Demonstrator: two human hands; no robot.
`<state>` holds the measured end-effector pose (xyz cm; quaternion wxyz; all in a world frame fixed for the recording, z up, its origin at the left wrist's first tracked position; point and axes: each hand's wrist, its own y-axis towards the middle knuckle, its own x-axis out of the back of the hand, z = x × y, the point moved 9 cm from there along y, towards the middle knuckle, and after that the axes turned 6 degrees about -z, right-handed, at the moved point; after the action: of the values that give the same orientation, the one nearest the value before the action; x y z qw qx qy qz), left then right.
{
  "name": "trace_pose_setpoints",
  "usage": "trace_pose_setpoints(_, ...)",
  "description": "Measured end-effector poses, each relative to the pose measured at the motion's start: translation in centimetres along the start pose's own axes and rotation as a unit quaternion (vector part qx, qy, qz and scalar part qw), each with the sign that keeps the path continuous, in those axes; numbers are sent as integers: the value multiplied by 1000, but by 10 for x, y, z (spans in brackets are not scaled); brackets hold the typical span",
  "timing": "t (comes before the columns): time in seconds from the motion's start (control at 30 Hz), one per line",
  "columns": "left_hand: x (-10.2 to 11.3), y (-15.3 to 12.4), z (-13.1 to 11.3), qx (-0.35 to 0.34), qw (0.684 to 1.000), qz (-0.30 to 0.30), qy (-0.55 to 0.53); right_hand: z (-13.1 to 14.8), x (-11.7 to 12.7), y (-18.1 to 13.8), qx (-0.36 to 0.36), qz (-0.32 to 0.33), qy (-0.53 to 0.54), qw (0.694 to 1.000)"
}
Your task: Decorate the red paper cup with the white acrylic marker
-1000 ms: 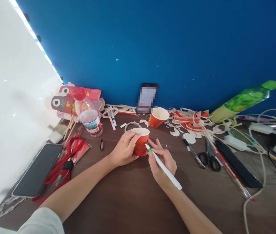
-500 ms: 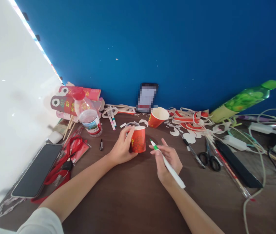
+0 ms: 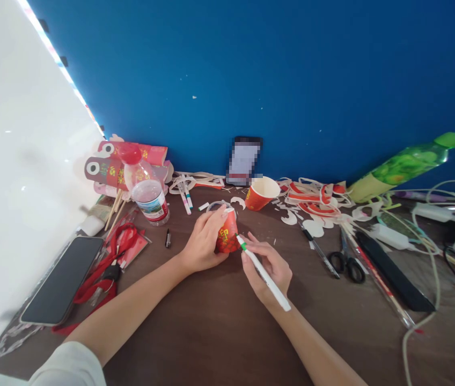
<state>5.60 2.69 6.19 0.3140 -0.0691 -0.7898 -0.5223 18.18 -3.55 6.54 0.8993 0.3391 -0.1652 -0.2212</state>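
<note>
A red paper cup point(image 3: 228, 236) with yellow print is gripped from the left by my left hand point(image 3: 205, 241), its fingers over the rim and side. My right hand point(image 3: 268, 268) pinches a white marker point(image 3: 266, 280) with a green band, uncapped. The marker's green tip meets the cup's right side, or comes very close; I cannot tell which. Just behind stands a second red paper cup point(image 3: 260, 195), tilted, its white inside facing up. A clear plastic ring or lid point(image 3: 217, 205) lies partly hidden behind my left hand.
Left are a water bottle point(image 3: 151, 203), a phone point(image 3: 64, 281) and a red lanyard point(image 3: 102, 268). Another phone point(image 3: 244, 160) leans on the blue wall. Right are paper scraps point(image 3: 312, 226), scissors point(image 3: 347, 262), a pen point(image 3: 319, 251), a black case point(image 3: 394, 272), cables point(image 3: 437, 268) and a green bottle point(image 3: 404, 167).
My right hand has moved left, bringing the marker tip to the cup. The cup has turned and tilted slightly in my left hand, showing more yellow print.
</note>
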Motion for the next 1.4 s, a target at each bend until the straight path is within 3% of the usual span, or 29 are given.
trace_pose_setpoints(0.2, 0, -6, -4, -27, 999, -27, 1, -3, -3, -2, -32, 10, 8, 999)
trace_pose_setpoints(0.67, 6, -4, -9, -51, 996, -73, -11, -2, -5, -2, -32, 8, -32, 999)
trace_pose_setpoints(0.83, 6, -4, -9, -49, 996, -71, -17, -7, -3, -4, -61, -1, -42, 997)
trace_pose_setpoints(1.07, 5, -4, -8, -53, 996, -67, -17, -1, -1, 1, -48, -19, -15, 999)
trace_pose_setpoints(1.4, 1, -2, -5, -26, 998, -19, -62, -10, -2, -6, -49, 4, 1, 999)
